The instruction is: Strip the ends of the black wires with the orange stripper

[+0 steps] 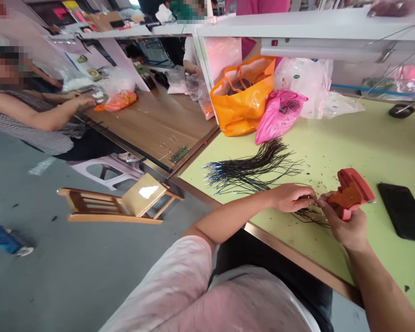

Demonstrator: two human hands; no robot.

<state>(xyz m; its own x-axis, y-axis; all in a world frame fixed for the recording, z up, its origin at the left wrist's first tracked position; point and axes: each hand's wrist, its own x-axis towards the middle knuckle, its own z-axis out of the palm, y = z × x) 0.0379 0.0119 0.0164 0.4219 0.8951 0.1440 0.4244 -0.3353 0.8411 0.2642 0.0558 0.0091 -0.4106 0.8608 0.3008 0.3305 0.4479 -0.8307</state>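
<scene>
The left hand reaches in from eight o'clock, fingertips pressed together, and the right hand from five o'clock, wrapped round a red tool. What the left fingertips pinch is too small to tell, and the right hand covers the tool's lower part. At the left hand's ten o'clock, thin black wires lie loosely bundled, blue-tipped at their nine-o'clock end.
</scene>
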